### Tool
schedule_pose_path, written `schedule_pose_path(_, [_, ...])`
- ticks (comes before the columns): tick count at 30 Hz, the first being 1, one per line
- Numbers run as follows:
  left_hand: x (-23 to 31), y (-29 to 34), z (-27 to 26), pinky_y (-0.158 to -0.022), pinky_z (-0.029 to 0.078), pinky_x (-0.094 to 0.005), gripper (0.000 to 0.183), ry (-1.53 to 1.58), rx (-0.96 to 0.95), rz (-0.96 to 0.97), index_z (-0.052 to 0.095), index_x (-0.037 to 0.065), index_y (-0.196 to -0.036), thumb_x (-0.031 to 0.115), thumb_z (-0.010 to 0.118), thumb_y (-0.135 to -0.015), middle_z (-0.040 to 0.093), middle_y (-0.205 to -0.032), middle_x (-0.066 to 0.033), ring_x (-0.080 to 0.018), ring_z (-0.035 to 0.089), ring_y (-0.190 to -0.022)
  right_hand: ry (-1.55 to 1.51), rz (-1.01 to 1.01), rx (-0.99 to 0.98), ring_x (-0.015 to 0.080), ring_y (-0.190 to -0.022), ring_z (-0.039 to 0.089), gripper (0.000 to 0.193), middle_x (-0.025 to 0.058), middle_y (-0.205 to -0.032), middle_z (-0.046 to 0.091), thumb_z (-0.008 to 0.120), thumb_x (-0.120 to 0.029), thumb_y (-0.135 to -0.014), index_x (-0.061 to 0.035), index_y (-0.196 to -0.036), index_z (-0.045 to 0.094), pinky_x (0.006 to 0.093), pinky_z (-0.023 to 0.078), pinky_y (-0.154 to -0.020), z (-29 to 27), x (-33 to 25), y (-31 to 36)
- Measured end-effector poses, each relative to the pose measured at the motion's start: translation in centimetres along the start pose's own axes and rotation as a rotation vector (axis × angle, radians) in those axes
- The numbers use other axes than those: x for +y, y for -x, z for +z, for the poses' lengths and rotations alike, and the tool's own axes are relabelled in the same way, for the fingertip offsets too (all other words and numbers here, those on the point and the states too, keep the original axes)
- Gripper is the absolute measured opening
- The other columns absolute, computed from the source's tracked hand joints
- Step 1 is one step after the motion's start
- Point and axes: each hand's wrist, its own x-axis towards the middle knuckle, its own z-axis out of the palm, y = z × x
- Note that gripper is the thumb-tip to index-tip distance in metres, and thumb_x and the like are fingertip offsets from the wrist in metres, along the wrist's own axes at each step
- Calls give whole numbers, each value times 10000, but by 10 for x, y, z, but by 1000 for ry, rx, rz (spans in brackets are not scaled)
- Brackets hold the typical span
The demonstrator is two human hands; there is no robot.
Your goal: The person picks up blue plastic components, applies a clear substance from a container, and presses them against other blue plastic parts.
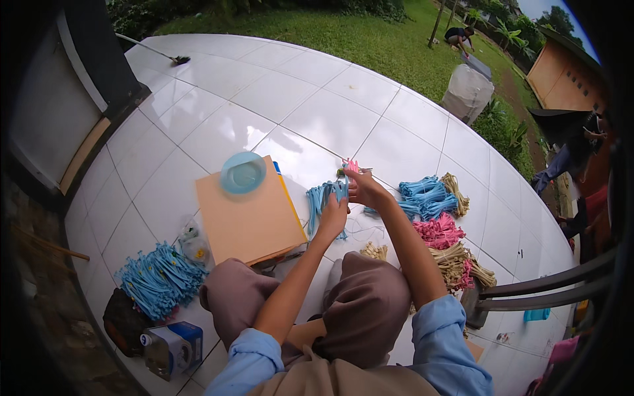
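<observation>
In front of my knees, my left hand (pixel 335 216) is wrapped round a bundle of thin light-blue strips (pixel 318 199), whose loose ends hang down on both sides of it. My right hand (pixel 364 187) is closed at the right end of this bundle, fingers toward the left; what lies between them is too small to make out. Just beyond its fingertips shows a small tuft of pink strips (pixel 351 164). Loose thin threads (pixel 370 229) lie on the tiles below my right hand.
A tan board (pixel 247 221) bearing a translucent blue bowl (pixel 242 179) lies left. Further left are a blue strip heap (pixel 162 280) and a metal can (pixel 175 350). Blue (pixel 426 198), pink (pixel 438 231) and beige bundles (pixel 449 263) lie right, near a dark wooden chair part (pixel 548 290).
</observation>
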Motion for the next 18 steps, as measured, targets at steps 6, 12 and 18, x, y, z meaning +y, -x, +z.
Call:
schedule_pose_path(6, [50, 21, -36, -752, 447, -393, 446, -715, -298, 478, 558, 7, -1090, 379, 373, -929, 603, -847, -200, -338, 580, -824, 494, -242, 144, 222, -640, 614, 882, 212, -852, 553, 584, 10, -809, -77, -1354, -103, 334, 515, -502, 41, -43, 31])
schedule_pose_path(12, [68, -10, -78, -934, 364, -417, 599, -552, 242, 581, 365, -30, -1203, 225, 678, -761, 448, -1105, -221, -362, 445, -1046, 582, -544, 87, 216, -595, 615, 862, 159, -801, 566, 521, 93, -781, -163, -1397, -25, 326, 512, -509, 71, -81, 96])
schedule_pose_path(18, [86, -43, -63, -778, 464, -371, 312, -61, 1, 492, 394, 33, -1155, 169, 507, -898, 624, -909, -186, -303, 622, -856, 661, -601, 18, 214, -626, 623, 849, 200, -870, 591, 526, 62, -798, -190, -1404, -12, 320, 523, -604, 60, -79, 103])
